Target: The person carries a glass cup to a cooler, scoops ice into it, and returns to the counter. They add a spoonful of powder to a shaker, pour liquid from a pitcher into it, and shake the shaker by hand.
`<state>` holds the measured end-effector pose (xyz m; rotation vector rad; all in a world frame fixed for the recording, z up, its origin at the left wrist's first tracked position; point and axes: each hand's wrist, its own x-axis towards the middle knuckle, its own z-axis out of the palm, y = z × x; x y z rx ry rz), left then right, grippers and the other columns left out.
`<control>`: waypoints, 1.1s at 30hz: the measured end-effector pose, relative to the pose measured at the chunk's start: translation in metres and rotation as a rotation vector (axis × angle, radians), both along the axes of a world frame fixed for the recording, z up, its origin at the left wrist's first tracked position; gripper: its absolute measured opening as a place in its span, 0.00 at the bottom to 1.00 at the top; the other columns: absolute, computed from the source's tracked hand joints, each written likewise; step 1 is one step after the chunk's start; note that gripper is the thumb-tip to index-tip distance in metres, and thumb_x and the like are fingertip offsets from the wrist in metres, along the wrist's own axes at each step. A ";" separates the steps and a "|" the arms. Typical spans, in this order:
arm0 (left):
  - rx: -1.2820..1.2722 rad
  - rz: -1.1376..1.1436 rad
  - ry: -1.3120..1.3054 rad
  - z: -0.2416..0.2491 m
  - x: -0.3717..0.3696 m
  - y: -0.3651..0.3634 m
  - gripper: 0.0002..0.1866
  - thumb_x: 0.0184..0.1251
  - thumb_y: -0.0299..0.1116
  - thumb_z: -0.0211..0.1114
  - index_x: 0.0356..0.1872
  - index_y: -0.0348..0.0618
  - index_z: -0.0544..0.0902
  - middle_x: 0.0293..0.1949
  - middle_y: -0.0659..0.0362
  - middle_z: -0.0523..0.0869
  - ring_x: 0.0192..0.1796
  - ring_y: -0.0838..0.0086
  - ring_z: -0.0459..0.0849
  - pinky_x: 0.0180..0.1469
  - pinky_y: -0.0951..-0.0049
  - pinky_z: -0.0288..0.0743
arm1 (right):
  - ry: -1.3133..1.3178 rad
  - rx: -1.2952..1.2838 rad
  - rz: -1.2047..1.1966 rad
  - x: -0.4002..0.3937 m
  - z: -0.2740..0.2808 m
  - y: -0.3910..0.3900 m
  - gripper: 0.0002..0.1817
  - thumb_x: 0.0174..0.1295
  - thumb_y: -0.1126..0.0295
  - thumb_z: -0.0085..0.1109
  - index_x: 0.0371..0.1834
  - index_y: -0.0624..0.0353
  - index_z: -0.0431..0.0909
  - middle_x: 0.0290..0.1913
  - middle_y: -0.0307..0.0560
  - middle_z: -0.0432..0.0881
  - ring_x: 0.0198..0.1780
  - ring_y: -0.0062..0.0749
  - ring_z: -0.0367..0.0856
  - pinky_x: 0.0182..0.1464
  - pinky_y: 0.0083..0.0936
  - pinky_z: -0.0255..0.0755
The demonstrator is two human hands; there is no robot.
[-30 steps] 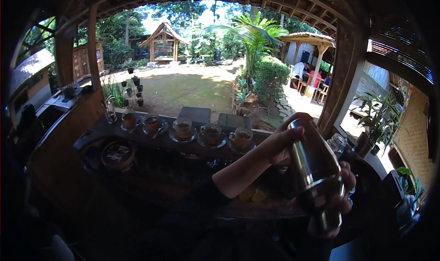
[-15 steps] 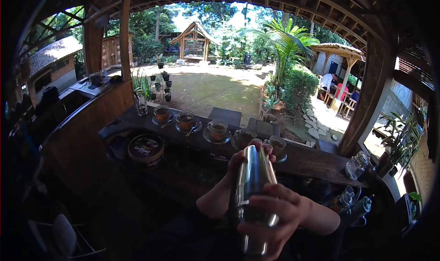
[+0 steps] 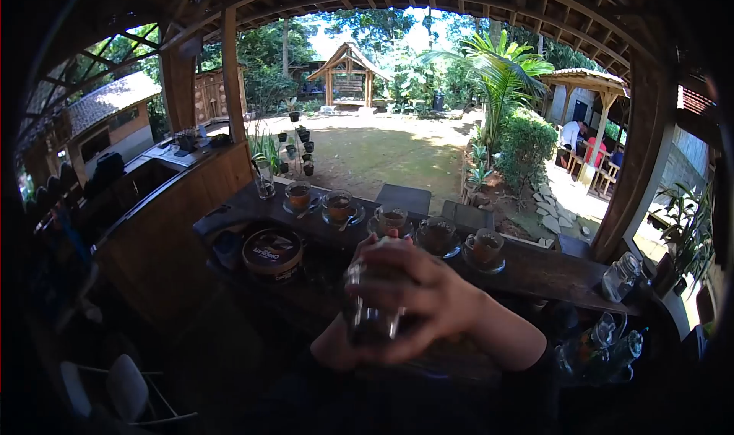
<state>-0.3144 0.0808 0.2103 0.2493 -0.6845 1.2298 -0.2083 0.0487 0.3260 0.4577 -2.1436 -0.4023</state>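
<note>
Shaker [image 3: 372,313] clasped by both hands: right hand [image 3: 417,293] over front, left hand [image 3: 359,263] behind; counter edge [image 3: 535,271] near.

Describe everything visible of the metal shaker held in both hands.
The shaker looks like shiny steel, blurred and mostly covered. It stands roughly upright in front of the counter, below the row of tea cups. The right hand wraps over its top and front; the left hand grips it from behind. Only a short reflective strip of its body shows between the fingers. Its lid and base cannot be seen.
</note>
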 end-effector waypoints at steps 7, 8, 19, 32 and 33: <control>-0.270 -0.177 0.342 0.011 -0.035 -0.028 0.17 0.64 0.46 0.58 0.49 0.51 0.75 0.51 0.56 0.75 0.55 0.58 0.73 0.57 0.53 0.71 | -0.020 -0.098 -0.039 -0.015 -0.010 -0.030 0.31 0.42 0.65 0.67 0.53 0.32 0.70 0.53 0.45 0.74 0.55 0.52 0.72 0.47 0.40 0.74; -0.035 -0.213 0.350 0.007 -0.044 -0.020 0.17 0.63 0.46 0.59 0.48 0.50 0.75 0.50 0.55 0.72 0.55 0.58 0.71 0.56 0.50 0.72 | -0.043 0.041 0.059 -0.017 -0.008 -0.044 0.30 0.42 0.65 0.66 0.52 0.28 0.70 0.55 0.42 0.74 0.55 0.52 0.72 0.47 0.40 0.74; -0.371 0.111 0.340 -0.027 -0.013 -0.027 0.20 0.66 0.47 0.55 0.55 0.51 0.72 0.54 0.63 0.76 0.54 0.65 0.77 0.54 0.62 0.75 | -0.017 -0.512 -0.078 -0.017 -0.020 0.000 0.33 0.38 0.62 0.73 0.53 0.45 0.73 0.52 0.52 0.74 0.54 0.53 0.72 0.53 0.43 0.71; -0.275 0.022 0.330 0.003 0.015 -0.035 0.19 0.62 0.49 0.59 0.50 0.52 0.74 0.52 0.56 0.75 0.56 0.57 0.72 0.53 0.53 0.73 | 0.143 -0.336 0.113 0.041 -0.011 -0.012 0.31 0.41 0.64 0.72 0.53 0.44 0.71 0.52 0.51 0.74 0.54 0.57 0.72 0.47 0.45 0.72; -0.151 -0.034 0.366 0.006 0.016 -0.041 0.19 0.62 0.48 0.58 0.50 0.51 0.73 0.51 0.55 0.74 0.55 0.57 0.71 0.52 0.52 0.74 | 0.115 -0.190 0.187 0.049 -0.010 -0.033 0.28 0.46 0.64 0.68 0.53 0.36 0.71 0.53 0.47 0.74 0.54 0.57 0.72 0.47 0.45 0.73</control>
